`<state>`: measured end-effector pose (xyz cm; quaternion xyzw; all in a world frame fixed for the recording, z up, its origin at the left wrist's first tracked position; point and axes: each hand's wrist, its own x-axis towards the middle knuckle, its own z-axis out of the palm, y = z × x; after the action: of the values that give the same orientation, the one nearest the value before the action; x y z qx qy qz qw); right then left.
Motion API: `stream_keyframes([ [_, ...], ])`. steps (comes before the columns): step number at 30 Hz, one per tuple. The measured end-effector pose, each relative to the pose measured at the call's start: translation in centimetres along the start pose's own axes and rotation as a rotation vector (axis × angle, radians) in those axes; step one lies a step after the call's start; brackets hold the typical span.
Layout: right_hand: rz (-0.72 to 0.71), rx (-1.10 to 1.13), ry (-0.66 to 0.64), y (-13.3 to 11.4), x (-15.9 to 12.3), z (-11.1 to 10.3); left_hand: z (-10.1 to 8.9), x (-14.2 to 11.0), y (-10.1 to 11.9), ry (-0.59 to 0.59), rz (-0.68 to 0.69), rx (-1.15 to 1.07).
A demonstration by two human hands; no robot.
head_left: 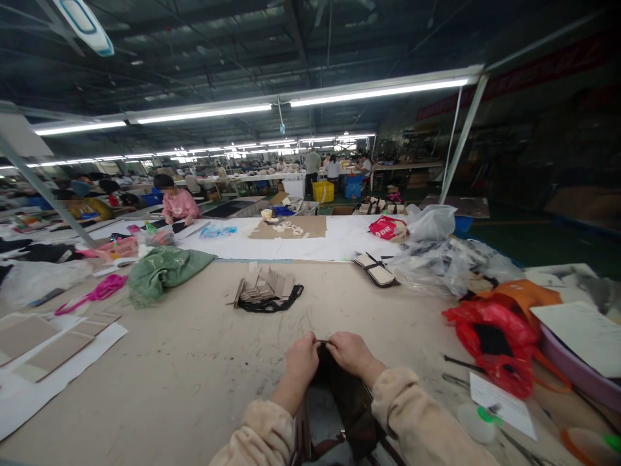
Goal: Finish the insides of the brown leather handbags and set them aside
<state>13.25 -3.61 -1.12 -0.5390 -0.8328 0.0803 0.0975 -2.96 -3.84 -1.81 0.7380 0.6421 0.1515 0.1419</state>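
Observation:
At the front of the table, a dark brown bag lies close to my body, with a grey inside and brown straps showing. My left hand is closed on the far edge of the bag, thumb against fingers. Right beside it, my right hand pinches the same edge, so the two fists almost touch. The lower part of the bag runs out of the picture between my sleeves. Straight ahead of my hands sits a pile of folded beige-grey pieces with black strapping around its front.
Left stand flat brown panels on white paper, a pink strap and a green cloth sack. On the right are a red plastic bag, a purple basin, a white card and tools. A person in pink works across the table.

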Motion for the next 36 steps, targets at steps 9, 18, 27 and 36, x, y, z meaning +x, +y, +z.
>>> stream_keyframes([
  [9,-0.032,0.078,-0.013,-0.3,0.7,-0.5,0.3,0.0,0.0,0.026,0.008,-0.024],
  [18,-0.050,0.071,-0.023,0.3,2.5,1.4,0.4,0.0,-0.3,0.051,0.019,-0.075],
  [27,-0.112,0.083,-0.025,0.6,2.9,1.5,0.6,0.2,-0.5,0.071,0.037,-0.121],
  [36,-0.222,0.211,-0.015,1.8,2.8,1.9,0.7,0.3,-0.7,0.060,0.017,-0.085],
])
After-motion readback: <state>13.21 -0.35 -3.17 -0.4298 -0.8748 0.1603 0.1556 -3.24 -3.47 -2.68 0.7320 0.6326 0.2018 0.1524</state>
